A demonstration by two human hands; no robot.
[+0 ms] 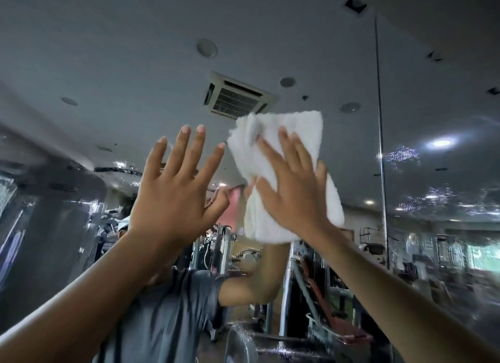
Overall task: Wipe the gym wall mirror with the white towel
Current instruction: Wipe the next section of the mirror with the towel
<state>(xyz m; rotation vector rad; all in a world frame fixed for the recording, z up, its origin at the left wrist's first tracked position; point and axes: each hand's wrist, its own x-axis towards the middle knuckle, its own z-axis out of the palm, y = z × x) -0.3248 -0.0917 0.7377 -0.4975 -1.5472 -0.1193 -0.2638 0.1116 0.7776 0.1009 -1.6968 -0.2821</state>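
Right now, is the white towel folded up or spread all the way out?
Folded. The white terry towel shows stacked layers at its upper left edge, a thick pad under the flat right hand.

wall mirror (81, 51), upright, split by a vertical seam (380, 119) at right. white towel (297, 130) pressed flat against the glass under the right hand (292, 184), fingers straight. droplet patches (403, 157) on the glass right of the seam.

The right hand (293, 192) hides much of the towel (297, 126).
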